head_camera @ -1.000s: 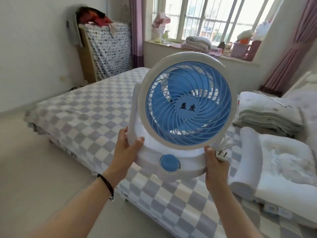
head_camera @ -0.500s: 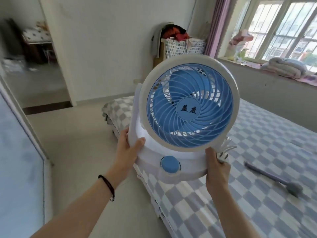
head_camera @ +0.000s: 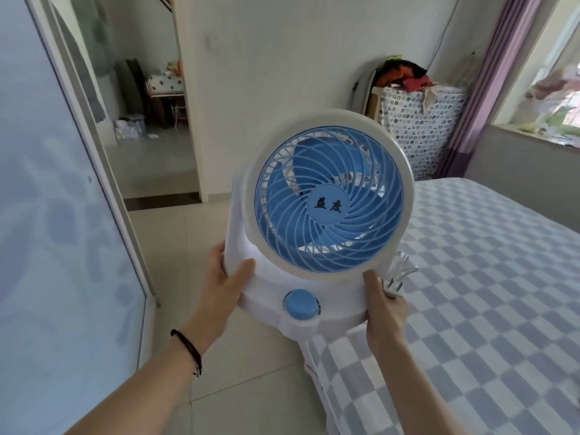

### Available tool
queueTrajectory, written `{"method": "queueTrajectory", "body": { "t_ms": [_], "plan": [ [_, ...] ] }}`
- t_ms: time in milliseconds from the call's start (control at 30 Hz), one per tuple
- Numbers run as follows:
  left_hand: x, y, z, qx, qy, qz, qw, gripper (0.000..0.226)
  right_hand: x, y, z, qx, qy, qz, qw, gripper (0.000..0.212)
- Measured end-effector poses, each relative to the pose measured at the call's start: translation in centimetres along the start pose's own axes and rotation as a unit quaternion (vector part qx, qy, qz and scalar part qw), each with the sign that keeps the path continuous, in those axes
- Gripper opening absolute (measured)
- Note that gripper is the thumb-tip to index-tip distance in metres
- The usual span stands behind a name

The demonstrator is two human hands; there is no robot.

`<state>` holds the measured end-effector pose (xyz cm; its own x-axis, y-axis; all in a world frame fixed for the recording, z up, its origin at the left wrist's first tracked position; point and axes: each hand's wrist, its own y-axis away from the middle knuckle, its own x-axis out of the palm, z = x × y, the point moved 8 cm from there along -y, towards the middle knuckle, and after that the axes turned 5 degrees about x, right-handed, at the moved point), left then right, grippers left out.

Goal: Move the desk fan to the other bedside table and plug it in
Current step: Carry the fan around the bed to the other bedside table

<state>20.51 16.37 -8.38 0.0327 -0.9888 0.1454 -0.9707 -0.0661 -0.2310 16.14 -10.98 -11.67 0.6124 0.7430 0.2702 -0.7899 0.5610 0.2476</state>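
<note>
A checked bed fills the right of a bedroom, a doorway open at the far left. Carried upright in mid-air over the bed's corner: the white-and-blue desk fan, no bedside table in view. The left hand grips the base's left side, thumb on front; the right hand clamps the right side together with the bundled cord and plug. Keeping the cord gathered and the fan level should prevent snagging
</note>
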Motion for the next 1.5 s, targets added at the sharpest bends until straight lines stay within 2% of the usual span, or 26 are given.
{"method": "queueTrajectory", "body": {
  "t_ms": [100,333,500,633,767,867,967,1167,1267,1367,1500],
  "plan": [
    [-1.6,-1.7,0.5,0.003,-0.014,-0.014,1.0,0.075,3.0,-2.3,-0.9,0.013,0.01,0.03,0.999,0.025],
    [-4.2,-6.6,2.9,0.002,-0.05,-0.088,0.995,0.075,9.9,-9.0,-3.1,0.042,0.049,0.101,0.993,0.04],
    [-3.7,-10.7,3.9,0.005,-0.061,-0.173,0.983,0.052,14.3,-14.9,-2.3,0.051,0.076,0.159,0.983,0.037],
    [-2.6,-14.2,4.6,0.01,-0.048,-0.212,0.976,0.06,17.1,-19.0,-0.9,0.038,0.083,0.192,0.977,0.032],
    [-1.3,-17.6,5.2,0.021,-0.051,-0.24,0.969,0.057,19.7,-23.1,0.1,0.027,0.077,0.225,0.971,0.029],
    [-1.2,-19.5,6.0,0.017,-0.043,-0.258,0.965,0.061,21.3,-25.4,0.0,0.031,0.07,0.231,0.97,0.034],
    [-1.6,-21.8,6.8,0.016,-0.036,-0.269,0.962,0.074,23.2,-27.5,-0.4,0.039,0.066,0.238,0.968,0.027],
    [-2.9,-27.0,8.1,0.021,-0.052,-0.273,0.96,0.067,27.7,-31.4,-1.7,0.046,0.08,0.235,0.968,0.031],
    [-4.4,-30.7,8.9,0.021,-0.063,-0.281,0.958,0.075,31.0,-33.7,-2.3,0.042,0.078,0.231,0.969,0.023],
    [-6.3,-35.1,9.9,0.023,-0.076,-0.278,0.957,0.079,35.1,-35.8,-3.1,0.047,0.074,0.234,0.968,0.027],
    [-9.2,-41.5,10.7,0.028,-0.08,-0.277,0.957,0.08,40.9,-38.6,-3.4,0.04,0.062,0.231,0.97,0.021]
  ]
}}
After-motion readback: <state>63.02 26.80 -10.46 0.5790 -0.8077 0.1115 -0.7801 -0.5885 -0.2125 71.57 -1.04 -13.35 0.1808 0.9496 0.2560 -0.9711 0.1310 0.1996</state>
